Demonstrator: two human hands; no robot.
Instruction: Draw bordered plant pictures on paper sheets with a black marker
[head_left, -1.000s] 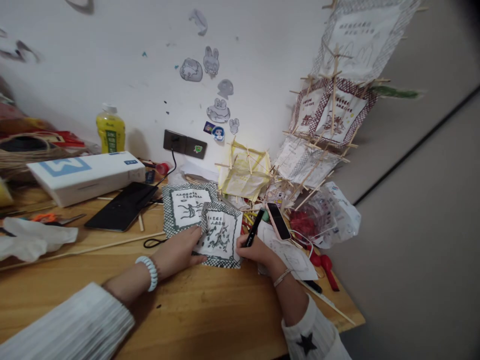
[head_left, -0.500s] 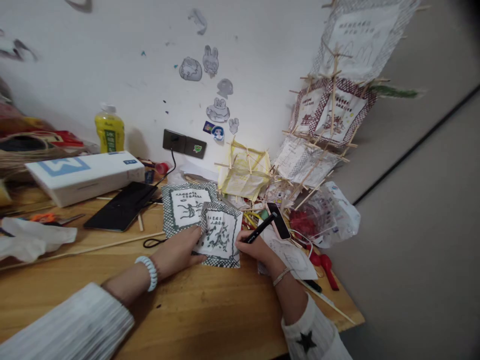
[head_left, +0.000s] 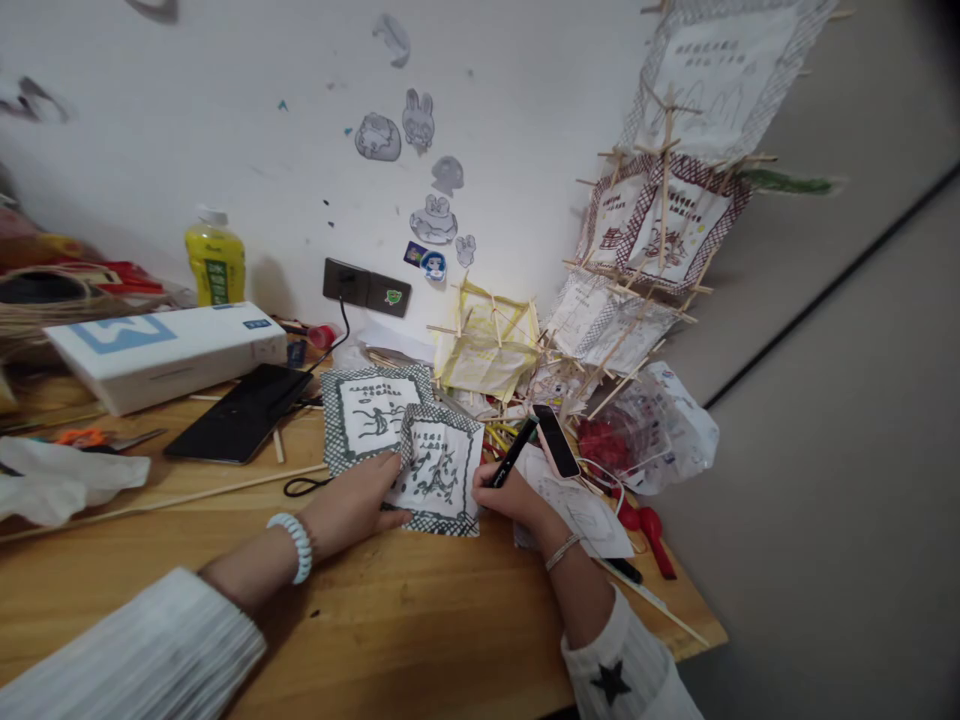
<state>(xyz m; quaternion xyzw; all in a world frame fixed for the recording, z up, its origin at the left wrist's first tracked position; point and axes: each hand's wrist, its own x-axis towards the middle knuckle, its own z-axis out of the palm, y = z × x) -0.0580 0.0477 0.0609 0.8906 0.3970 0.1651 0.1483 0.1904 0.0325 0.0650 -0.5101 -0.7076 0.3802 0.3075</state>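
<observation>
My right hand [head_left: 510, 495] is closed around a black marker pen [head_left: 516, 450], its upper end tilted up to the right. The pen's tip is hidden by my fingers at the right edge of a sheet of paper [head_left: 439, 478]. That sheet bears a green plant drawing, some writing and a dark crosshatched border. My left hand [head_left: 360, 500] lies on the sheet's left side, thumb and fingers apart, pressing it to the table. Partly beneath it is a second drawn sheet [head_left: 375, 405] with a similar green border.
A black tablet [head_left: 238, 412], a white box [head_left: 169, 350] and a yellow bottle [head_left: 216, 257] stand to the left. Behind are a yellow paper-and-stick frame [head_left: 487, 345] and a tall lantern-like stack [head_left: 667, 215]. A phone [head_left: 556, 440] and red balloon [head_left: 658, 540] lie at right.
The marker pen has tipped more upright, its top end shifting left, as my right fingers moved slightly. My left hand and both sheets stay in place; the view shifted slightly.
</observation>
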